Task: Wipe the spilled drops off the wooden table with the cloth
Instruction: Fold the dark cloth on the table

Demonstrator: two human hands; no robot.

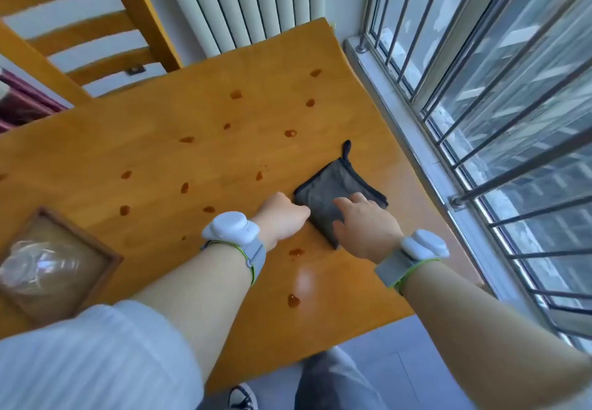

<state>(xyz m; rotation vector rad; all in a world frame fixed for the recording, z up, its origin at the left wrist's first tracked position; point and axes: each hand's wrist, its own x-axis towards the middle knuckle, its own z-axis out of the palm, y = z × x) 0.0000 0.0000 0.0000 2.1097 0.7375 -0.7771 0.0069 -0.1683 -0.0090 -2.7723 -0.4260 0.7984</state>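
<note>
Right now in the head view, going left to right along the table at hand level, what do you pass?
Wooden tray holding a clear wrapped item → left hand at the cloth's edge → dark folded cloth → right hand resting on the cloth → window bars.

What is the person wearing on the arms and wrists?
Both forearms are bare. Each wrist carries a rounded white device on a grey strap edged in bright green: left wrist device, right wrist device. A pale, faintly striped sleeve covers the left upper arm.
</note>
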